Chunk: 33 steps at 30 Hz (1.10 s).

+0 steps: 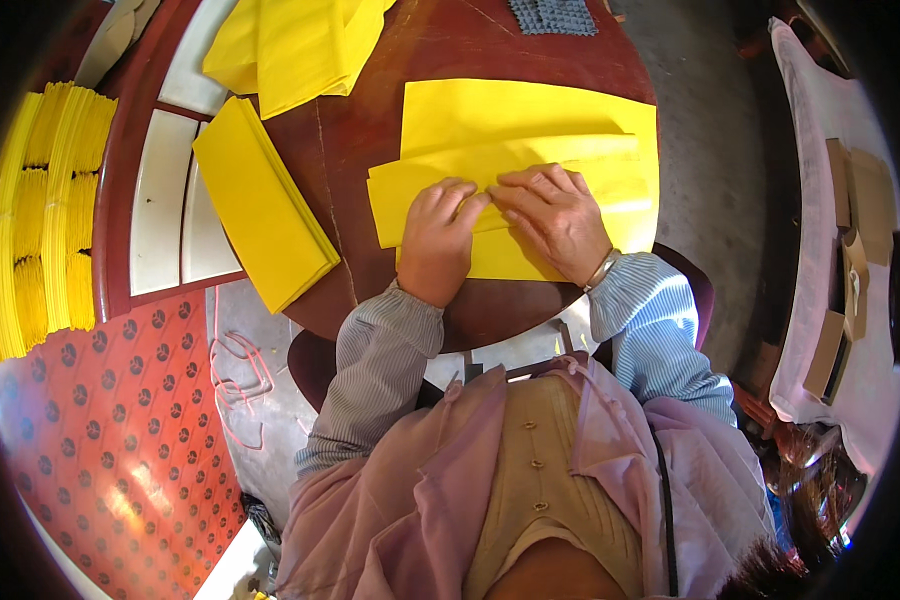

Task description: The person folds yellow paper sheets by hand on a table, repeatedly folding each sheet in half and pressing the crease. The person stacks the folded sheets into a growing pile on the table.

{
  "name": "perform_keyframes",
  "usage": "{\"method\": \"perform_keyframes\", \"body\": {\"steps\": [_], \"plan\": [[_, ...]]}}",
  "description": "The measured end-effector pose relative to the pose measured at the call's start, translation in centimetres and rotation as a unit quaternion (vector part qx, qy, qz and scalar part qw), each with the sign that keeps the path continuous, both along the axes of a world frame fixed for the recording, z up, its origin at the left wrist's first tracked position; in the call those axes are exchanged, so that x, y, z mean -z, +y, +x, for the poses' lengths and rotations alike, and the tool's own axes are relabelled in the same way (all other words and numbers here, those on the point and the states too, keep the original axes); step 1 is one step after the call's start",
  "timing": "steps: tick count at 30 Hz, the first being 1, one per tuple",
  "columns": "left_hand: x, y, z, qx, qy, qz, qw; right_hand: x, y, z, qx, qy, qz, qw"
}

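On the dark red round table (370,130), a yellow cloth-like piece (420,215) lies folded into a long strip, over a wider flat yellow sheet (510,105). My left hand (438,232) rests on the strip, its fingers bent and closed at the material near the strip's middle. Close beside it, my right hand (558,218) pinches the same strip, with its fingertips almost meeting those of the left. Part of the strip is hidden beneath both hands.
To the left lies a thick folded yellow stack (265,205), with more yellow pieces (295,50) behind it. A grey textured pad (553,16) sits at the far edge. Bundled yellow stacks (45,215) stand far left. Cardboard pieces (850,285) lie on a pink-covered surface at right.
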<state>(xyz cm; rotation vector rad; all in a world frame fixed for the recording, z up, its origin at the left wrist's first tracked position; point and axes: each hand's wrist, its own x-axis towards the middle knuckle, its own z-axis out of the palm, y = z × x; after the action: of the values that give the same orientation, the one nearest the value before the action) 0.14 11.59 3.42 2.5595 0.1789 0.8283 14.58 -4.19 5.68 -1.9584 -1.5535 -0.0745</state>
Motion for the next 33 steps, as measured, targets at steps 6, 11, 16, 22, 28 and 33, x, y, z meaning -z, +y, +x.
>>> {"method": "perform_keyframes", "body": {"steps": [6, 11, 16, 22, 28, 33], "plan": [[-0.4, 0.5, -3.1, 0.008, 0.06, -0.04, 0.997, 0.4, -3.2, 0.9, 0.043, -0.024, -0.021, 0.999], [-0.6, 0.7, -5.1, -0.001, 0.075, -0.066, 0.995, 0.2, -6.0, 2.1, 0.066, -0.037, -0.04, 0.996], [-0.8, 0.0, -4.4, -0.055, 0.028, -0.049, 0.997, 0.4, -7.8, 3.7, 0.097, -0.056, -0.031, 0.993], [-0.2, -0.5, -2.0, -0.111, 0.06, 0.049, 0.991, 0.1, -7.2, 3.4, 0.157, -0.08, -0.028, 0.984], [0.2, -0.9, -1.5, -0.125, 0.039, 0.049, 0.99, -0.2, -1.3, -0.7, 0.028, -0.013, -0.009, 0.999], [0.2, -0.4, -3.2, -0.09, 0.05, 0.001, 0.995, 0.4, 0.2, -2.0, 0.019, 0.005, -0.016, 1.0]]}}
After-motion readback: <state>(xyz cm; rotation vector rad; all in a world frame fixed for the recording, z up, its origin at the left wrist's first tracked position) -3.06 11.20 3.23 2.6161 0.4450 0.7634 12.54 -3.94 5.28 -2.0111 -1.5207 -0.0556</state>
